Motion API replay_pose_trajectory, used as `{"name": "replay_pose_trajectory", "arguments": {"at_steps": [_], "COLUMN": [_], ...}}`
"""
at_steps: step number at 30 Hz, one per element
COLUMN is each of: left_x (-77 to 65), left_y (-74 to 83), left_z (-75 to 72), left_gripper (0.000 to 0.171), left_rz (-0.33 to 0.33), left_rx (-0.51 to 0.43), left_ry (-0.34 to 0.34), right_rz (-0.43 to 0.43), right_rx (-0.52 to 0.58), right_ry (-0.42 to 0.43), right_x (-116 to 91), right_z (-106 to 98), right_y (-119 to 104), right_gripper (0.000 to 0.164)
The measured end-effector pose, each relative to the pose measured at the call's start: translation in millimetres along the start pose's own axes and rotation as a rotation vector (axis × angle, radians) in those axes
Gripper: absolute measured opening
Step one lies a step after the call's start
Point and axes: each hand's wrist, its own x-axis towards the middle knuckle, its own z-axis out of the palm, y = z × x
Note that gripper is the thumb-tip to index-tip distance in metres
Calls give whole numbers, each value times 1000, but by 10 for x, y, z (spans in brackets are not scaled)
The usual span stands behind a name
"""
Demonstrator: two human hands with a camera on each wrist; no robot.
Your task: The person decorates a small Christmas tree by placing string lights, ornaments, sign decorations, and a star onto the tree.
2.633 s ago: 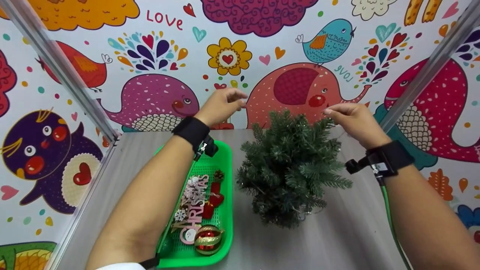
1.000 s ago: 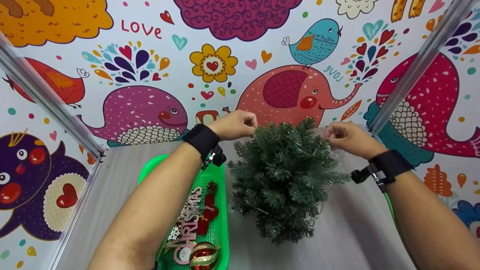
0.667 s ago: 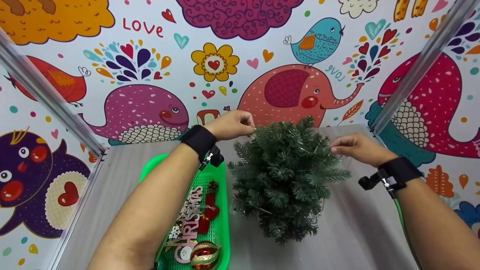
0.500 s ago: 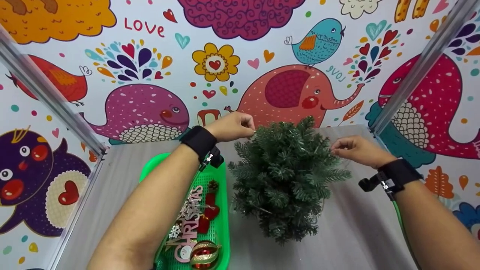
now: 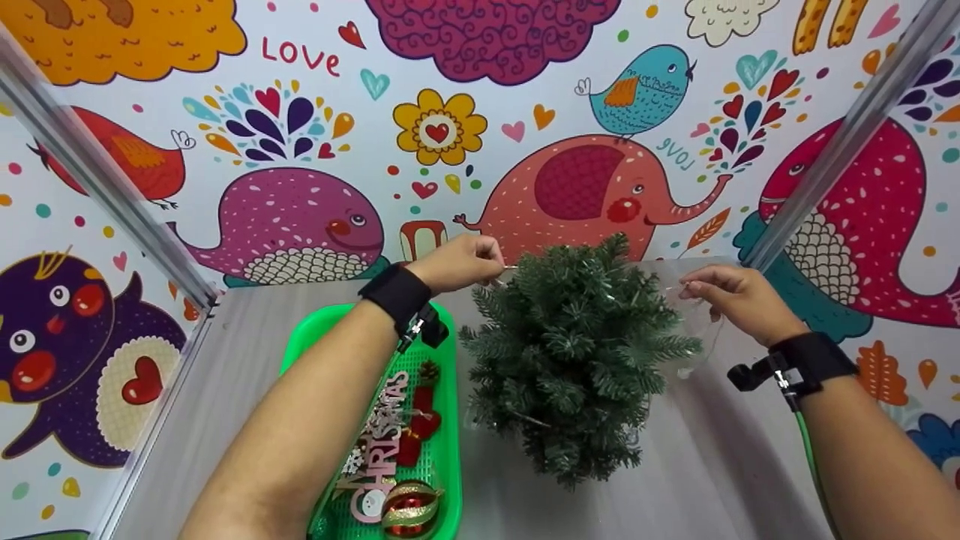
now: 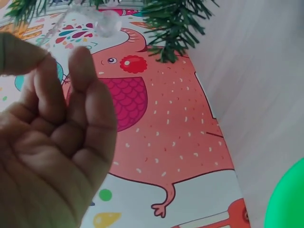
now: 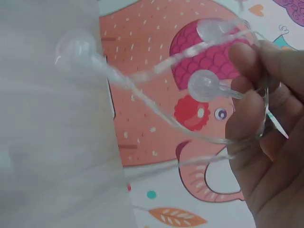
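Observation:
A small green artificial Christmas tree (image 5: 577, 345) stands on the table between my hands. My left hand (image 5: 461, 262) pinches a thin clear wire between thumb and index finger at the tree's upper left side. The left wrist view shows that hand (image 6: 57, 128) below the branches (image 6: 173, 28), a clear bulb (image 6: 108, 23) hanging behind. To the right of the tree, my right hand (image 5: 739, 300) holds a string of lights. Its clear round bulbs (image 7: 204, 85) and loose wire loops dangle from the curled fingers in the right wrist view. Branches hide the wire's run behind the tree.
Left of the tree, a green basket (image 5: 452, 465) holds a pink Christmas sign (image 5: 384, 450), a red and gold striped ball (image 5: 410, 508), a pine cone (image 5: 428, 371) and red ornaments (image 5: 424, 426). A patterned wall (image 5: 442, 45) rises close behind the tree.
Both hands have come down beside the tree since the earliest frame. In the last half second, my right hand has drawn away to the right, bringing loose light string into view; the left stayed nearly still.

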Motion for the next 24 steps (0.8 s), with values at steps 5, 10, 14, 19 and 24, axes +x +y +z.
{"name": "replay_pose_trajectory", "arguments": {"at_steps": [5, 10, 14, 19, 24], "left_x": [-13, -34, -42, -19, 24], "left_y": [-32, -98, -150, -141, -97], "left_z": [34, 99, 152, 208, 238], "left_gripper": [15, 14, 14, 18, 33], "left_rz": [-52, -68, -38, -18, -24], "left_rx": [-170, -369, -488, -600, -519], "left_ry": [14, 31, 54, 39, 36], "right_rz": [29, 35, -25, -71, 10], "right_rx": [82, 229, 399, 493, 398], "right_ry": [55, 98, 122, 131, 30], "right_x": [-69, -72, -19, 46, -2], "right_z": [-12, 0, 40, 119, 212], "right_y": [55, 8, -65, -121, -81], "right_gripper": [25, 23, 21, 17, 18]}}
